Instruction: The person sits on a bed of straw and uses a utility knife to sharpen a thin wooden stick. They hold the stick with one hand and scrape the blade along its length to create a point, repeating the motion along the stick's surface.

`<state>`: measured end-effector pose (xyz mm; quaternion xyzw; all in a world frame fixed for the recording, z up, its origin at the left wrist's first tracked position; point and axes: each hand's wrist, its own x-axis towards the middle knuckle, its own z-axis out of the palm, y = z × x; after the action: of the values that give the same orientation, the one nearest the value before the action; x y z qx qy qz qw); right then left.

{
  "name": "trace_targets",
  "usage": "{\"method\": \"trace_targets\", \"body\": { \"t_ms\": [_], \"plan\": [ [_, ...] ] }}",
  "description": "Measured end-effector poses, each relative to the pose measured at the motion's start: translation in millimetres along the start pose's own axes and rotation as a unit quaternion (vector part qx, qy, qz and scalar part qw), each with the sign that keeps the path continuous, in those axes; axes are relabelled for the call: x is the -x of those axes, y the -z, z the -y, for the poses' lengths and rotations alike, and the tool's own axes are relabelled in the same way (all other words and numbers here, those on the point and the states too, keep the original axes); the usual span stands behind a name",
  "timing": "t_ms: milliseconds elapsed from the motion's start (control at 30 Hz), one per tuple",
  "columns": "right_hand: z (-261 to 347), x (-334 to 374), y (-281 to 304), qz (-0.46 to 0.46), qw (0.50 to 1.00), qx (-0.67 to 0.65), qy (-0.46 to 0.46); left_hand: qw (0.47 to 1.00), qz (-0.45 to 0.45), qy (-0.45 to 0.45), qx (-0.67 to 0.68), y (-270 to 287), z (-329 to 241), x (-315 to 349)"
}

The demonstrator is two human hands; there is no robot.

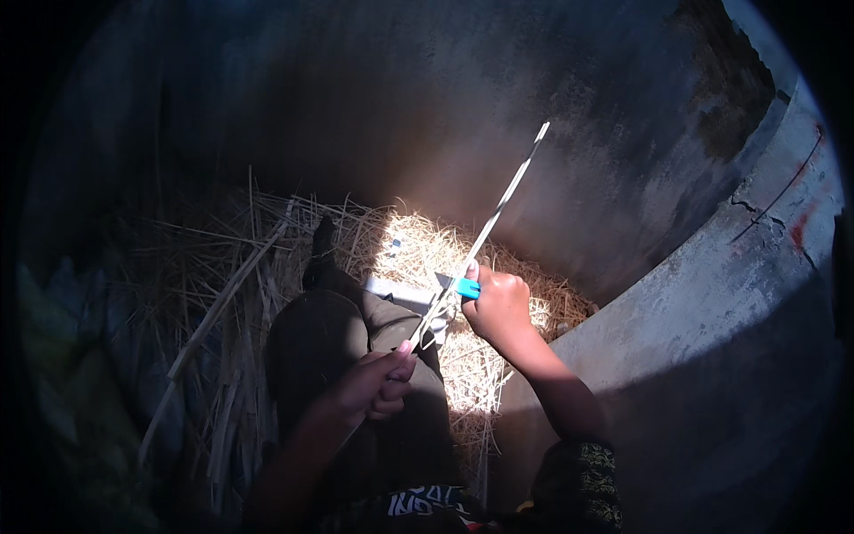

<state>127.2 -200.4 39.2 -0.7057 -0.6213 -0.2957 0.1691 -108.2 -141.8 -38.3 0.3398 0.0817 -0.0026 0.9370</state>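
Note:
My left hand is closed around the lower end of a long, thin, pale split stick, perhaps bamboo. The stick slants up and away to the right, its far end free in the air. Farther up, my right hand grips a small turquoise-handled knife, thumb up beside the stick. A short grey blade seems to meet the stick there. Thin curled slivers hang by the stick between my hands. Below them lies a white block-like thing, partly hidden by my leg and the stick.
My dark-trousered legs stretch out ahead. Straw-like shavings cover the ground around them, with longer pale strips at the left. A stained wall stands in front, and a cracked concrete slab rises at the right.

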Motion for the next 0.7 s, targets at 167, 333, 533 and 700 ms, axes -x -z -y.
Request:
{"method": "trace_targets", "body": {
  "t_ms": [167, 333, 533, 700],
  "plan": [
    [-36.9, -35.8, -10.0, -0.013, 0.997, 0.068, -0.037, 0.996, -0.074, -0.031, -0.046, -8.6, 2.2, -4.3],
    [-115.6, -127.4, 19.1, 0.081, 0.935, 0.198, -0.283, 0.994, -0.091, -0.024, -0.058, -5.9, 2.9, -2.1],
    [-160.7, -179.1, 9.8, 0.073, 0.897, 0.131, -0.416, 0.986, -0.154, -0.029, -0.063, -7.8, 4.4, 11.9],
    [-229.8, -126.5, -2.2, -0.027, 0.831, 0.022, -0.556, 0.982, -0.166, -0.059, -0.068, -11.4, 7.9, 32.5]
  ]
}}
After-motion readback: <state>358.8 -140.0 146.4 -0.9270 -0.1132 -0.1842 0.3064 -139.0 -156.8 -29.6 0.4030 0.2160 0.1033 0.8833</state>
